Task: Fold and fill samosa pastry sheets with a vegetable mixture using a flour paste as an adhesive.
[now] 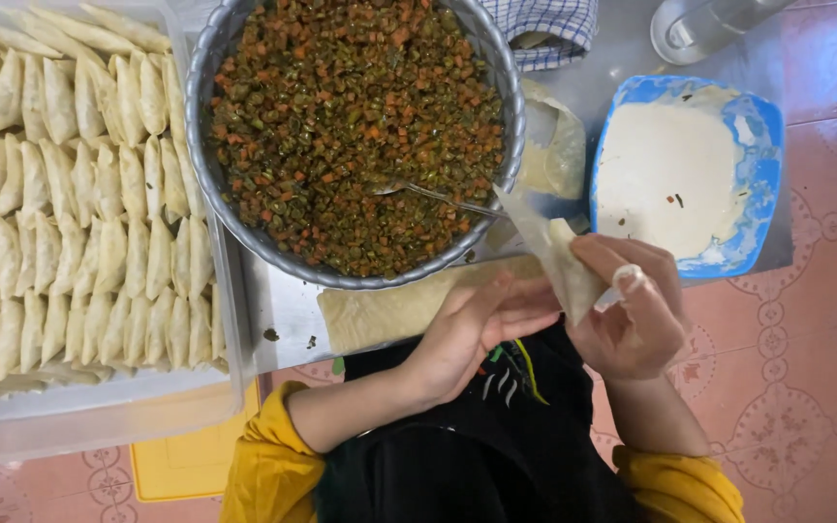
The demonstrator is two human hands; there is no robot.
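The right hand (632, 324) grasps a thin pastry strip (552, 254) folded into a cone, its fingers (622, 254) curled around the lower part with something white wrapped on one fingertip. The left hand (472, 334) lies beside it, fingers loosely bent and touching the cone's lower edge, gripping nothing of its own that I can tell. The cone is held in the air above the near edge of the surface (283, 310), just in front of the big metal bowl (207, 155) of chopped vegetable filling, where a spoon (433, 194) rests in the mix.

The strip looks very light, limp and easy to tear, so I judge it best held at the folded seam, with gentle pressure, leaving the mouth open. Paste on the fingers would likely make it sticky.

More flat strips (394, 310) lie on the surface near its front edge. A blue tub (765, 126) of white paste sits toward the right edge, and a clear tray (99, 416) of folded triangles fills the left side.
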